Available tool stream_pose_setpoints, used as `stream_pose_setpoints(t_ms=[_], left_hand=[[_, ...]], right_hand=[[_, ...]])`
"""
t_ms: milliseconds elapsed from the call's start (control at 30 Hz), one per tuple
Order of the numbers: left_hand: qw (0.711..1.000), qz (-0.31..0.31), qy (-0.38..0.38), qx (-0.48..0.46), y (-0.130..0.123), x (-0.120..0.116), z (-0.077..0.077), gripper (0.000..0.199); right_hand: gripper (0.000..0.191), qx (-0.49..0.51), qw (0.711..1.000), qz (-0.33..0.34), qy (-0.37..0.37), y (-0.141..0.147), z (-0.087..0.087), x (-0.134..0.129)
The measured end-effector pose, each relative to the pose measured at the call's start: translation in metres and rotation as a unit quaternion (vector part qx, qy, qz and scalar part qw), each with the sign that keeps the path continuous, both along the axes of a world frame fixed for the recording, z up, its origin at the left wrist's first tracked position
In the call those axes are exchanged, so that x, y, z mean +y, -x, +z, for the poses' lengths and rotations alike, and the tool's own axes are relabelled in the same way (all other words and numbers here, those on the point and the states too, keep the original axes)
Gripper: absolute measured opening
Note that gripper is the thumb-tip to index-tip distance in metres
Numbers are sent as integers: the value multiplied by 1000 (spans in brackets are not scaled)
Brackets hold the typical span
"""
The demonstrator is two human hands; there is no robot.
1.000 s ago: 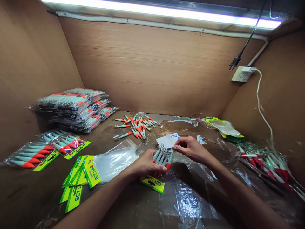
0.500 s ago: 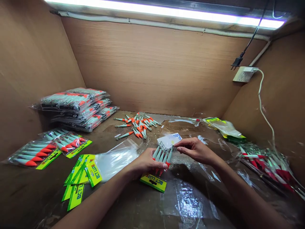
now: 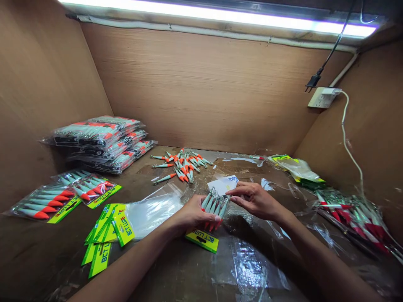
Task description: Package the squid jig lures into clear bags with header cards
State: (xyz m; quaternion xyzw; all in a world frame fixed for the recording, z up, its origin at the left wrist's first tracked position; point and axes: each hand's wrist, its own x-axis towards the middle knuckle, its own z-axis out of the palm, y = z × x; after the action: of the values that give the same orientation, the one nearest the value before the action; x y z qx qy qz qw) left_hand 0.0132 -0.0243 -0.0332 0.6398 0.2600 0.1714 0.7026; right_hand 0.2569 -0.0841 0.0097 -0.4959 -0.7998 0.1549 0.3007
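Near the middle, my left hand (image 3: 195, 213) is closed around several pale fishing lures (image 3: 215, 206) with orange-red tips, its thumb across them. They lie side by side, hook ends pointing away from me. Beneath them shows a yellow-green BCT LURE header card (image 3: 202, 240), its upper part covered by the lures and hand. My right hand (image 3: 253, 200) pinches at the hook end of the rightmost lure; its fingertips partly hide that spot. Just behind the lures lies a white paper with blue writing (image 3: 225, 183).
Loose lures (image 3: 182, 164) are heaped at the back. Bagged lures (image 3: 47, 203) and stacked packs (image 3: 103, 140) stand left. Clear bags (image 3: 153, 212) and header cards (image 3: 102, 235) lie beside my left forearm. Right are red-and-white lures (image 3: 355, 218) and more carded bags (image 3: 297, 167).
My right hand has shifted slightly left and inward, its fingertips now at the rightmost lure's hooks. My left hand keeps its hold; the lures have barely moved.
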Motion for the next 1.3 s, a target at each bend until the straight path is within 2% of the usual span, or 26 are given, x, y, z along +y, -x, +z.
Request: stream_pose_setpoints(t_ms=[100,233,333,433,567,733,900,1133,1300], left_hand=[[1000,17,-1,1,0,0,2,39],[1000,26,-12,-3,0,-1,4,42],[999,35,-22,-6,0,1,1,45],[997,71,-18,-17,2,6,-4,49],[995,91,26,-5,4,14,-11,51],[994,101,46,-22,5,13,-12,49],[992,114,39,-30,3,13,-13,44],[991,115,58,-41,-6,9,-16,38],[990,126,47,-43,-8,6,-18,49]], right_hand=[[26,25,999,-11,16,2,-2,1],[24,157,985,-37,56,7,-10,5],[27,207,973,-56,90,8,-16,10],[30,209,969,-77,106,7,-21,12],[30,195,971,-95,97,4,-20,11],[23,182,979,-67,62,3,-17,11],[27,189,979,-49,62,1,-18,13],[22,170,982,-35,69,7,-21,10],[20,198,977,-26,80,13,-24,10]])
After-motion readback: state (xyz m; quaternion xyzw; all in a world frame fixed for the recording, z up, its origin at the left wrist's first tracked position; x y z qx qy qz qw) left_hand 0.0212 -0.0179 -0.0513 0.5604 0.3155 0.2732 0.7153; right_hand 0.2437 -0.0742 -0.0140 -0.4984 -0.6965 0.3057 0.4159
